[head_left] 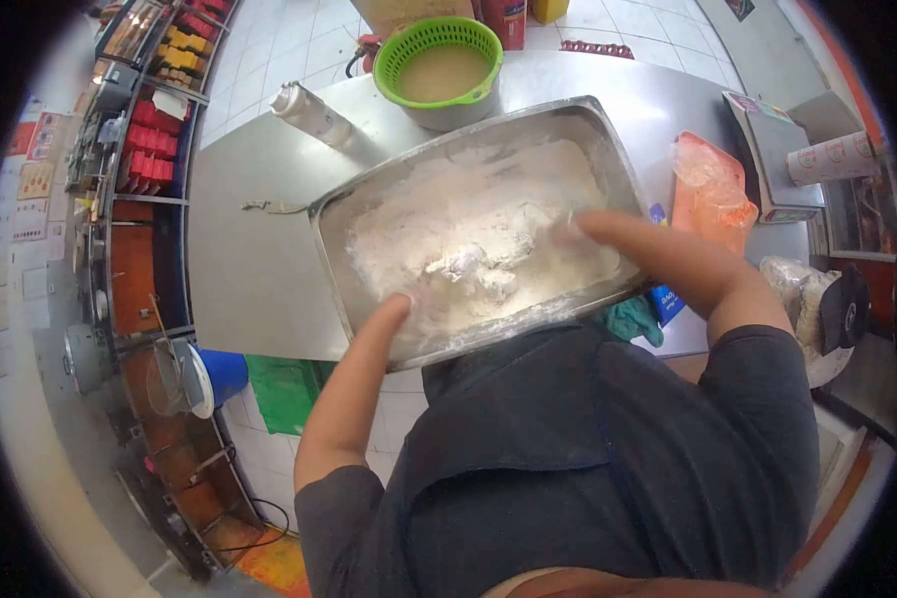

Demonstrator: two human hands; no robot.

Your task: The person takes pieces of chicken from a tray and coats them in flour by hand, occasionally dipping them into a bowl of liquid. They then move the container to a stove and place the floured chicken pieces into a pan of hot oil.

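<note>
A large metal tray full of white flour lies in front of me. Several flour-coated lumps sit near its middle. My left hand is down in the flour at the near left, just beside the lumps, its fingers smeared by motion and dusted white. On the right side of the tray my right hand hovers close over the flour, blurred too, near the lumps' right edge. Neither hand's fingers show clearly.
A green colander sits in a pot of cloudy liquid behind the tray. A shaker bottle and a knife lie to the left. At right are an orange tray with a plastic bag and a scale.
</note>
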